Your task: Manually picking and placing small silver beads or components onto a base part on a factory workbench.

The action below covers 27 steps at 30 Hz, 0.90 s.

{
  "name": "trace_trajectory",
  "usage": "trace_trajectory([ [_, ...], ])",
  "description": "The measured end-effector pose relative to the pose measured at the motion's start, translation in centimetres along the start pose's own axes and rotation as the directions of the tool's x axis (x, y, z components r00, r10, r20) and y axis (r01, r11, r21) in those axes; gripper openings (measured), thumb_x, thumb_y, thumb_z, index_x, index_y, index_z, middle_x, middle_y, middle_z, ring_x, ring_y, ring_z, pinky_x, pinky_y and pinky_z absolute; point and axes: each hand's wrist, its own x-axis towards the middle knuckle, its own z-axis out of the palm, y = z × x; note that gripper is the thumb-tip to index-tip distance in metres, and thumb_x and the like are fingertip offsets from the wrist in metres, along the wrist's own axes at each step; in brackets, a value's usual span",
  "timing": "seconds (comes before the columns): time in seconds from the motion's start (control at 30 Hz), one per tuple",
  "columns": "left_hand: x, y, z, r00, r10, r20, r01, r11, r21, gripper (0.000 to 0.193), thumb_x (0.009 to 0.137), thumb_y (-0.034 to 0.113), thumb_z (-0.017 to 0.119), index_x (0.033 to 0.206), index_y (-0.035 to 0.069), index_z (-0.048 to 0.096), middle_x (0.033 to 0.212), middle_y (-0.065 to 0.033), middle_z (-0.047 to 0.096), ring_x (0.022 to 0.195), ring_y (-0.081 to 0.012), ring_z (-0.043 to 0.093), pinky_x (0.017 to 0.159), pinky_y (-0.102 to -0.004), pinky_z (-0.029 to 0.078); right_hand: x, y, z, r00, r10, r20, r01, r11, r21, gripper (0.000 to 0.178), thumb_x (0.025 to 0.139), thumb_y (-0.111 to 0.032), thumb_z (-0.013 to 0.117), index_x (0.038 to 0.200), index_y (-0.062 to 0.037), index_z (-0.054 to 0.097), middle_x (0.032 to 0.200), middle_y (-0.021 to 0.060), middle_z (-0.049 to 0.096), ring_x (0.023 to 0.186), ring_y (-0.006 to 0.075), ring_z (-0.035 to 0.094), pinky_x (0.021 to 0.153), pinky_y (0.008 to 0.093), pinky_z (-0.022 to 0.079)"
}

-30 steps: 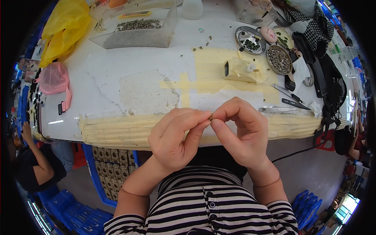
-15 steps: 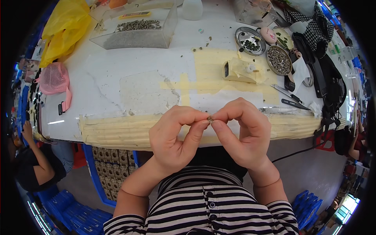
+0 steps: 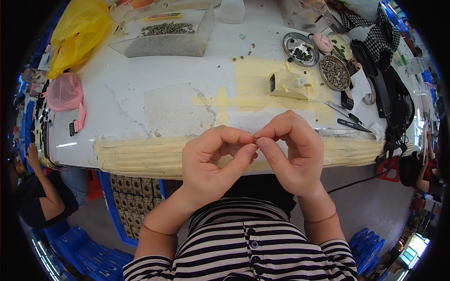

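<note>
Above the taped front edge of the table, my left hand (image 3: 211, 157) and my right hand (image 3: 296, 157) meet fingertip to fingertip. Both are closed in a pinch, thumb against forefinger. Between them sits a tiny brownish metallic part (image 3: 256, 141), mostly covered by the fingertips; its exact kind is too small to make out. Beyond my right hand stands a small tape-covered block (image 3: 289, 85) with a white knob on top. Farther right, a round dish of small metal parts (image 3: 334, 73) lies beside a metal dish with dark green pieces (image 3: 300, 49).
Tweezers (image 3: 352, 124) and a pen-like tool (image 3: 341, 111) lie at the right. A clear bin of small parts (image 3: 161, 47) stands at the back left, near a yellow plastic bag (image 3: 77, 35) and a pink mesh pouch (image 3: 64, 92). A blue crate (image 3: 112, 206) is below the table.
Both hands have shifted slightly, with the pinched fingertips a little farther right. My left thumb and fingers have changed position around the tiny part; the right hand is tilted a bit higher.
</note>
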Motion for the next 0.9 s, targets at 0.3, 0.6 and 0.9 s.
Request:
trace_trajectory([
  [0.3, 0.0, 0.8, 0.1, 0.994, -0.099, -0.037, 0.100, 0.994, 0.039, 0.010, 0.090, -0.004, 0.064, 0.099, -0.006, 0.064, 0.090, -0.0076, 0.068, 0.079, -0.0111, 0.067, 0.073, -0.0222, 0.054, 0.4, 0.0, -0.7, 0.996, 0.047, 0.080, -0.047, 0.999, 0.006, 0.008, 0.081, 0.004, 0.069, 0.088, 0.0005, 0.068, 0.081, 0.0082, 0.065, 0.071, 0.0154, 0.064, 0.066, 0.0253, 0.051],
  [0.6, 0.7, 1.5, -1.0, 0.949, -0.300, 0.091, 0.311, 0.938, -0.150, 0.007, 0.094, 0.003, 0.063, 0.097, -0.003, 0.064, 0.087, -0.0076, 0.069, 0.078, -0.0105, 0.067, 0.071, -0.0235, 0.056, 0.5, -0.4, -0.7, 0.984, -0.147, 0.098, 0.165, 0.964, -0.211, 0.017, 0.079, 0.006, 0.071, 0.094, -0.0009, 0.071, 0.082, 0.0084, 0.068, 0.070, 0.0164, 0.067, 0.059, 0.0269, 0.053],
  [0.9, 0.5, 1.2, -1.2, 0.958, -0.271, 0.096, 0.282, 0.951, -0.127, 0.006, 0.093, 0.002, 0.063, 0.096, -0.003, 0.064, 0.087, -0.0063, 0.068, 0.079, -0.0097, 0.067, 0.072, -0.0229, 0.056, 0.2, -0.5, -0.7, 0.985, -0.141, 0.098, 0.162, 0.952, -0.260, 0.019, 0.072, 0.006, 0.077, 0.089, -0.0021, 0.073, 0.076, 0.0076, 0.070, 0.067, 0.0171, 0.068, 0.060, 0.0250, 0.052],
])
